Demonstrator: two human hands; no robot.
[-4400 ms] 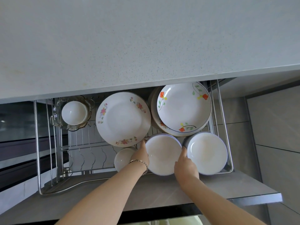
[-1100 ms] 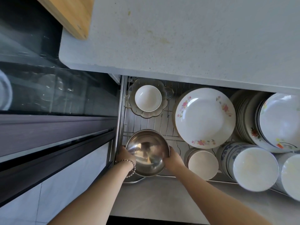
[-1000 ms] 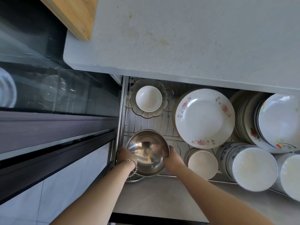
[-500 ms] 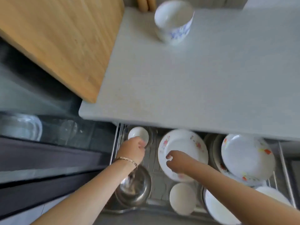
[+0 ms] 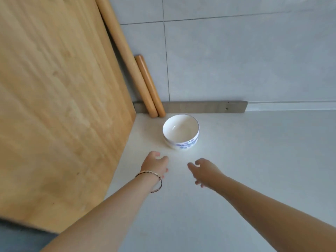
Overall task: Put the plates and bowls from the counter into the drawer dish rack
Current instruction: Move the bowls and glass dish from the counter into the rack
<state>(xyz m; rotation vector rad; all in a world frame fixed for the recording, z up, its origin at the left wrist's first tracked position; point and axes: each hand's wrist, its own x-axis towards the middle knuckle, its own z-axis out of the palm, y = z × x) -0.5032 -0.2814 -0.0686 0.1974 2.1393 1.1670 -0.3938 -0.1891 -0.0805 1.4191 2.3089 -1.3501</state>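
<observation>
Left hand [image 5: 154, 163] and right hand [image 5: 204, 170] hover loosely open, holding nothing; I see the bowl [image 5: 180, 132] just beyond them, apparently untouched

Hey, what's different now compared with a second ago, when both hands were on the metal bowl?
Both hands let go of the metal bowl, left in the drawer rack, and rose to the counter. The left hand and right hand now reach, empty, toward the white bowl, not touching it. That bowl stayed put by the rolling pins.

wooden board [image 5: 54, 106], two rolling pins [image 5: 147, 82]
</observation>
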